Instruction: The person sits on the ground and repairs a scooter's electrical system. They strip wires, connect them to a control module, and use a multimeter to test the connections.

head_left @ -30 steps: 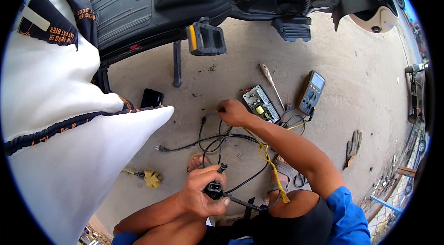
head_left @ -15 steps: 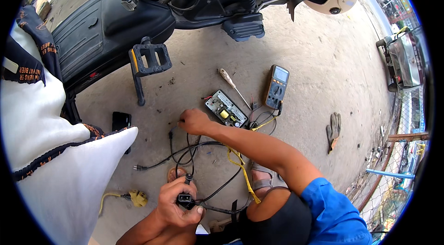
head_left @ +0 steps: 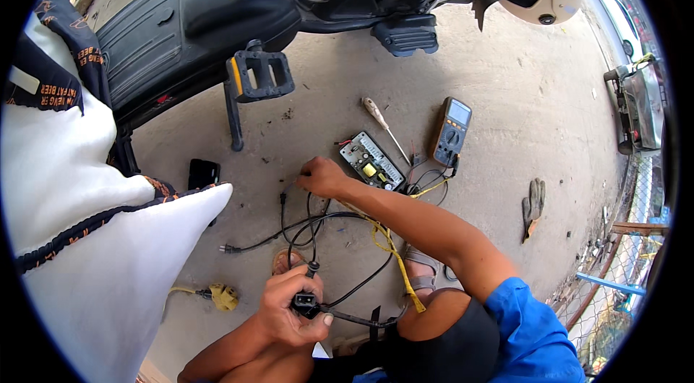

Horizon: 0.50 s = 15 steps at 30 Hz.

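Observation:
My left hand [head_left: 295, 300] grips a black plug connector [head_left: 306, 302] with attached cables, low in the view above my knees. Farther forward, my right hand [head_left: 318, 178] pinches a thin cable [head_left: 296, 185], its fingertips partly hidden. Just beyond it lie an open charger circuit board [head_left: 369, 159], a screwdriver [head_left: 379, 117] and a multimeter [head_left: 451, 130] with leads. Looped black cords [head_left: 285, 220] and a yellow lead [head_left: 397, 260] run between my hands and feet. A yellow plug [head_left: 220, 296] rests on the ground at the left.
A black scooter [head_left: 188, 29] with a pedal stands across the top, a light helmet [head_left: 546, 3] at its right. A white padded cover [head_left: 87, 274] fills the left. A phone [head_left: 204, 173], a glove [head_left: 533, 211], a wire fence [head_left: 600, 296] and a metal cart [head_left: 640, 105] are also there.
The camera view has shifted, so the scene sits left of where it was a second ago. Both hands keep their grips, with little visible movement relative to the ground.

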Available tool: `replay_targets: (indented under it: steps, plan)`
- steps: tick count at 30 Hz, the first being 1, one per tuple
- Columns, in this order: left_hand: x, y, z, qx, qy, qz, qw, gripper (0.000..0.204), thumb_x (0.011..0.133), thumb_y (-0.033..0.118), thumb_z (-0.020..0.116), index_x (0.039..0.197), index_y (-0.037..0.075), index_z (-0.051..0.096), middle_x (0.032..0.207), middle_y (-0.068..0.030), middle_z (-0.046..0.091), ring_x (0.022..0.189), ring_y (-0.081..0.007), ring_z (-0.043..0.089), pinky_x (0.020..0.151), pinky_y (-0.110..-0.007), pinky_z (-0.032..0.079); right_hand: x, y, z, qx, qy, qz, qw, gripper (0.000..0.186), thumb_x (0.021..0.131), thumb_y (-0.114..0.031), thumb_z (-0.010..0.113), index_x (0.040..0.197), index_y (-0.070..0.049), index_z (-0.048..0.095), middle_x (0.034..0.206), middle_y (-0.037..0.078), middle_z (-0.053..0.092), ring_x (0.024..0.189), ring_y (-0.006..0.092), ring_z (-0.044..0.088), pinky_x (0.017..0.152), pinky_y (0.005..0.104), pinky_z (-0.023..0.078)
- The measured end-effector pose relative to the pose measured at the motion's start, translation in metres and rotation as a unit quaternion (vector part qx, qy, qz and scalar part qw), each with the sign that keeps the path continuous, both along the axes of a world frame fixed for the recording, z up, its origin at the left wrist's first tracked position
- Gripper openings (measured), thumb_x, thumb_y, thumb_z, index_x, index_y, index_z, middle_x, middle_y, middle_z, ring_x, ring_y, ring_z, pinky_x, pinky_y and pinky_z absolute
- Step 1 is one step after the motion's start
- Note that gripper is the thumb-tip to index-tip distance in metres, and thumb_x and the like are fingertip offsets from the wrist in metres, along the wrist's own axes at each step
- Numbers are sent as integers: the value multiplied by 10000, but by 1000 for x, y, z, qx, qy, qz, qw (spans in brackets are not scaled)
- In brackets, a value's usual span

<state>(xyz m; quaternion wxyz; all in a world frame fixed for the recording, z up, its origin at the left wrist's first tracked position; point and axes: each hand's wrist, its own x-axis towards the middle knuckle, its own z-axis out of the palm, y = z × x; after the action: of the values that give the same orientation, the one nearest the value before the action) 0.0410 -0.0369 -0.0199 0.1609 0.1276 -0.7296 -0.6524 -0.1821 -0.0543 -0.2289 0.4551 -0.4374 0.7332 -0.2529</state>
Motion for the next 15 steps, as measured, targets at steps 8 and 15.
replay_targets:
  steps: [8,15]
  plan:
    - [-5,4,-1,16,3,9,1000,270,627,157,754,752,23,556,713,-101,571,603,-197,544,605,-291,460,-1,4,3,22,18,-16,999,342,776,-335,664,963,-70,775,1004,196,729,989,376,687,897,448,543]
    - [-8,4,1,22,14,7,1000,284,652,182,764,746,14,556,718,-106,584,612,-197,557,619,-290,459,0,4,-1,29,17,-16,999,345,776,-333,670,988,-80,773,1037,196,724,1024,374,677,904,447,537]
